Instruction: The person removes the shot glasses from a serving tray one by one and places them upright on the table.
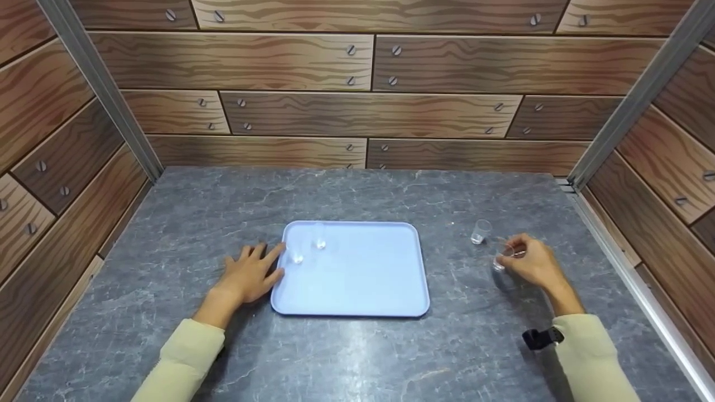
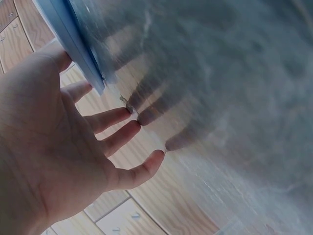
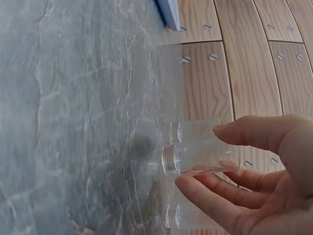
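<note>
My right hand (image 1: 528, 261) pinches a small clear shot glass (image 3: 200, 155) by its upper part, between thumb and fingers, right of the tray. A second shot glass (image 1: 481, 231) stands just beyond it to the left. In the right wrist view another clear glass (image 3: 188, 216) shows below the held one, partly behind the fingers. At the light blue tray (image 1: 363, 285), my left hand (image 1: 246, 276) rests by the left rim with fingers spread, thumb and forefinger right at the edge. Two more shot glasses, a nearer one (image 1: 296, 255) and a farther one (image 1: 320, 240), stand in the tray's upper left.
The grey marbled table (image 1: 357, 357) lies under everything. A wood-plank patterned wall (image 1: 296, 61) closes off the back, with similar panels on both sides and metal posts (image 1: 637, 95) at the corners. A black strap (image 1: 542, 338) sits at the right wrist.
</note>
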{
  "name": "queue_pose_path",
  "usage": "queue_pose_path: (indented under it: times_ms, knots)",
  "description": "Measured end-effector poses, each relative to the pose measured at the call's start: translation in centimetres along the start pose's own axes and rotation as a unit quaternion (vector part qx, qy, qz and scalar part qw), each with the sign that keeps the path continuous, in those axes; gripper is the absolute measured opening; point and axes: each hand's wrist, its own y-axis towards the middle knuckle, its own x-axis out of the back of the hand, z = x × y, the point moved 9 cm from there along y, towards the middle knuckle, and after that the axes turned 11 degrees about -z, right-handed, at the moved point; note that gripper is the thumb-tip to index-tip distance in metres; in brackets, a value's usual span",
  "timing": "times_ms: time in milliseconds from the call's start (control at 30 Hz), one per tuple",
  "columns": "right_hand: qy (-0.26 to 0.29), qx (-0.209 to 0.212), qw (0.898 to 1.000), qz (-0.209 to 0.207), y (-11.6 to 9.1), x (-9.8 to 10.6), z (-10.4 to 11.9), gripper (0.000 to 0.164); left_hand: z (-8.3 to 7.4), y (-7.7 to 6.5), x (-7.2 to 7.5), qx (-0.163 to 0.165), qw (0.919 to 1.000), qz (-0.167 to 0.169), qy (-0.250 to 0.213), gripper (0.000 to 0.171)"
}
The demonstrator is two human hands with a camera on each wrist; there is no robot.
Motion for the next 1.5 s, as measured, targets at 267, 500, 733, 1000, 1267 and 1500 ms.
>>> queue_pose_path:
  times_ms: [267, 500, 733, 1000, 1267, 1500]
  knots:
    - [0.002, 0.001, 1.0, -0.011, -0.1, 0.1, -0.5, 0.041, -0.4, 0.4, 0.2, -0.008, 1.0, -0.005, 0.0, 0.06]
    - [-0.003, 0.015, 1.0, -0.011, -0.3, 0.2, -0.3, 0.047, -0.3, 0.3, -0.2, -0.006, 1.0, 0.002, 0.004, 0.06]
    - [-0.021, 0.053, 0.995, -0.082, -0.3, 2.0, 3.0, 0.048, -0.4, 0.6, 0.0, -0.01, 0.9999, -0.001, 0.002, 0.06]
    - [-0.014, 0.15, 0.972, -0.18, -0.5, 1.7, 9.1, 0.037, -0.4, 0.4, 0.1, -0.007, 1.0, 0.0, -0.002, 0.06]
    - [0.026, 0.214, 0.969, -0.123, -0.3, -3.8, 14.3, 0.031, -0.1, 0.1, -0.1, -0.002, 1.0, 0.006, 0.0, 0.062]
    - [0.059, 0.202, 0.977, -0.036, 0.3, -7.8, 17.7, 0.031, -0.1, 0.1, 0.0, -0.005, 1.0, 0.0, -0.001, 0.06]
